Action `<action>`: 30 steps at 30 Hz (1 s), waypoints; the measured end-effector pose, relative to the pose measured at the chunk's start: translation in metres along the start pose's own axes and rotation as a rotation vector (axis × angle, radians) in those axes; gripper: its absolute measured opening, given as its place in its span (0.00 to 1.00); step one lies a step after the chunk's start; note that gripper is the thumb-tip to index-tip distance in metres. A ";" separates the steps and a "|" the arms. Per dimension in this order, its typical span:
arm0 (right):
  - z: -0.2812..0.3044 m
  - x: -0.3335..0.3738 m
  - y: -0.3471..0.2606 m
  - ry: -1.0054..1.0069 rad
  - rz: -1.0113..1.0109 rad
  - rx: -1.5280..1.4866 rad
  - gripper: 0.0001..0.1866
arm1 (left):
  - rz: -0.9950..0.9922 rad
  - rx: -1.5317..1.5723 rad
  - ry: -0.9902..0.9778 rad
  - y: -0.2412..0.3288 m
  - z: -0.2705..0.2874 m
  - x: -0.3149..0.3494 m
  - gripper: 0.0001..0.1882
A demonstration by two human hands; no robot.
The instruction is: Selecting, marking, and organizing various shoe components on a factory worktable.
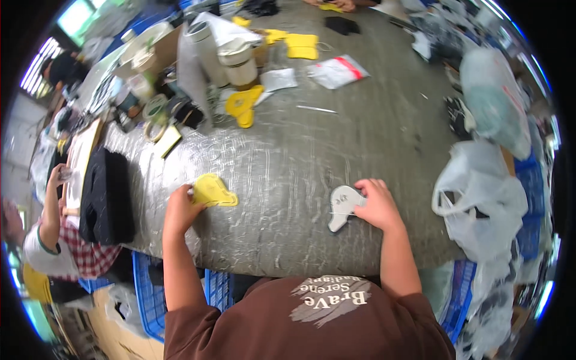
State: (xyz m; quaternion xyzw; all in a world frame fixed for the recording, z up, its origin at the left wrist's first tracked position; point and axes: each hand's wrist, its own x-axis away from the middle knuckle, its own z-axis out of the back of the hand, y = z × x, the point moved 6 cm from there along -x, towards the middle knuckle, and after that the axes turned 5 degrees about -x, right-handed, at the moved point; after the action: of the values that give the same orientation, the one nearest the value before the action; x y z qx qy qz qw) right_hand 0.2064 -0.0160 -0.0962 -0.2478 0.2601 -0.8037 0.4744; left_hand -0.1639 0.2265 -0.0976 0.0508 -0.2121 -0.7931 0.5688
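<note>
On the near left of the table, my left hand pinches the left edge of a yellow flat cut piece, rounded at one end and narrowing to the right. Across from it, my right hand has its thumb and fingers closed on the rounded side of a white flat template. Dark handwriting marks its face, and its narrow end points toward me. A dark edge shows beneath the template's tip. The two pieces lie well apart on the grey tabletop.
Yellow pieces lie farther back beside a white jar, rolls and tape. A white pen-like stick rests mid-table. Plastic bags line the right edge. A black block stands at left, near another person.
</note>
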 end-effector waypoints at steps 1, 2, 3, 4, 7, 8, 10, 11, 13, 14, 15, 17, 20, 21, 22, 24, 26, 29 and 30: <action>0.002 0.004 0.003 0.034 -0.020 -0.002 0.21 | -0.068 -0.048 0.073 -0.004 -0.001 0.000 0.24; 0.003 0.004 0.005 0.033 0.009 0.041 0.20 | -0.020 -0.072 0.038 0.004 -0.002 0.000 0.22; 0.002 0.006 0.006 0.033 0.037 0.085 0.20 | 0.027 -0.097 0.005 0.012 -0.002 0.002 0.20; 0.005 0.013 0.005 0.074 0.036 0.082 0.19 | -0.043 -0.043 0.064 0.012 -0.006 0.002 0.18; -0.008 0.024 0.016 0.054 -0.048 -0.099 0.21 | -0.043 0.319 0.049 0.014 -0.017 0.003 0.13; -0.012 0.026 0.021 0.007 -0.153 -0.293 0.20 | 0.012 0.420 0.037 0.014 -0.021 0.005 0.09; -0.013 0.029 0.021 -0.031 -0.100 -0.522 0.19 | -0.029 0.674 0.091 0.006 -0.032 0.004 0.06; -0.008 0.025 0.027 -0.010 -0.096 -0.518 0.19 | 0.004 0.705 0.110 0.002 -0.039 0.002 0.06; 0.011 0.010 0.038 0.166 -0.047 -1.077 0.21 | 0.010 0.673 0.198 -0.005 -0.046 -0.002 0.06; 0.038 -0.002 0.038 0.348 0.005 -1.168 0.22 | 0.003 0.671 0.203 -0.006 -0.050 -0.003 0.06; 0.066 -0.016 0.043 0.479 0.010 -1.264 0.22 | 0.030 0.731 0.261 -0.010 -0.050 -0.001 0.06; 0.134 -0.045 0.073 0.650 0.003 -1.501 0.21 | 0.012 0.740 0.322 -0.003 -0.051 0.005 0.08; 0.225 -0.076 0.146 1.111 -0.337 -1.673 0.24 | -0.138 0.417 0.447 0.020 -0.046 0.020 0.09; 0.249 -0.088 0.170 1.184 -0.316 -1.708 0.24 | -0.160 0.345 0.437 0.024 -0.047 0.022 0.09; 0.269 -0.095 0.195 1.258 -0.292 -1.740 0.24 | -0.160 0.347 0.444 0.024 -0.047 0.022 0.09; 0.285 -0.100 0.230 1.388 -0.506 -1.703 0.23 | -0.268 0.175 0.427 0.034 -0.046 0.023 0.08; 0.304 -0.098 0.273 1.362 -0.556 -1.592 0.23 | -0.197 0.287 0.385 0.038 -0.050 0.020 0.08; 0.310 -0.110 0.291 1.368 -0.423 -1.517 0.22 | -0.217 0.256 0.407 0.033 -0.048 0.022 0.07; 0.310 -0.113 0.300 1.396 -0.542 -1.391 0.20 | -0.211 0.249 0.408 0.036 -0.046 0.023 0.07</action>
State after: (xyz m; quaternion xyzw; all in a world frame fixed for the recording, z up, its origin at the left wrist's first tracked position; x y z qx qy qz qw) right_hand 0.6450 -0.0960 -0.0789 0.0048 0.8227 -0.5199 -0.2299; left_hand -0.1254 0.1833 -0.1211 0.3013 -0.1823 -0.7891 0.5032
